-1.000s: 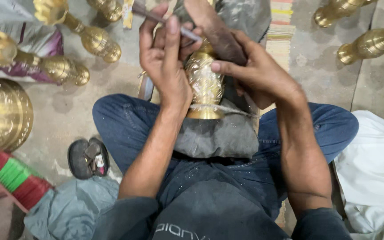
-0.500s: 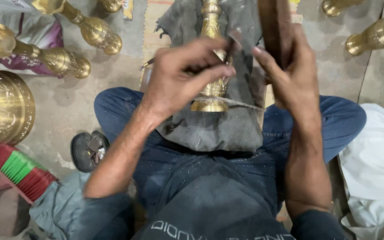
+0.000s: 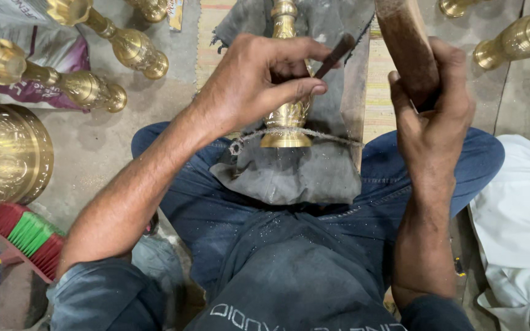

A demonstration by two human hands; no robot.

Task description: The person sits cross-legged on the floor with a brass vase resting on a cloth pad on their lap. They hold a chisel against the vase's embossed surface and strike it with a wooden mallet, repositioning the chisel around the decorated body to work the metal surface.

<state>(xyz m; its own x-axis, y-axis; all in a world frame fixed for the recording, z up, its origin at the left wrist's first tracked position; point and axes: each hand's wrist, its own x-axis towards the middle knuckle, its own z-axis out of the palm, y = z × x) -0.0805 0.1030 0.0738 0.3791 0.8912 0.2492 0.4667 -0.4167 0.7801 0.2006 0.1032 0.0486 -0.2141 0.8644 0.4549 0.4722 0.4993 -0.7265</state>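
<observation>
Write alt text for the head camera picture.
A seated person's left hand holds a thin dark chisel against a brass stand lying on a grey cloth across the lap, while the right hand raises a wooden mallet.

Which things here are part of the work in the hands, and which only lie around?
In use: left hand with chisel; right hand with wooden mallet; brass piece; grey cloth.
Lying about: brass stands; brass bowl; brush; white cloth.

brass stands (image 3: 87, 89), brush (image 3: 29, 236), white cloth (image 3: 522, 214)
</observation>
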